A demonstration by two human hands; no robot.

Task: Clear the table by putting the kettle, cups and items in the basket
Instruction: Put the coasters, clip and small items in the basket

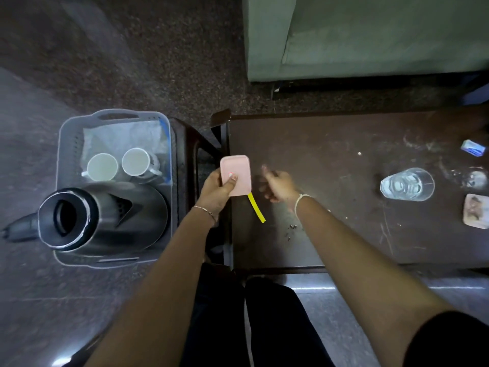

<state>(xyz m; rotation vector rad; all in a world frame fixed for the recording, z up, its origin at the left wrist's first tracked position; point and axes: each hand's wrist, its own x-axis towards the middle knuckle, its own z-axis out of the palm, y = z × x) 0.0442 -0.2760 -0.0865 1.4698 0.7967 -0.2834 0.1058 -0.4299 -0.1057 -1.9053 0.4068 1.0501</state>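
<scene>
Pouch (236, 167) in left grip (215, 190), top protruding.

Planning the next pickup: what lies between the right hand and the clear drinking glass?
Head view: only bare, scuffed dark wooden table separates the right hand from the clear drinking glass.

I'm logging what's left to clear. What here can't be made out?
Head view:
- right hand: motion blur; grip unclear.
- round item by the glass: blurred, cut by right edge.
- square item: cut by right edge.
- pink case: lower part covered by left hand.
</scene>
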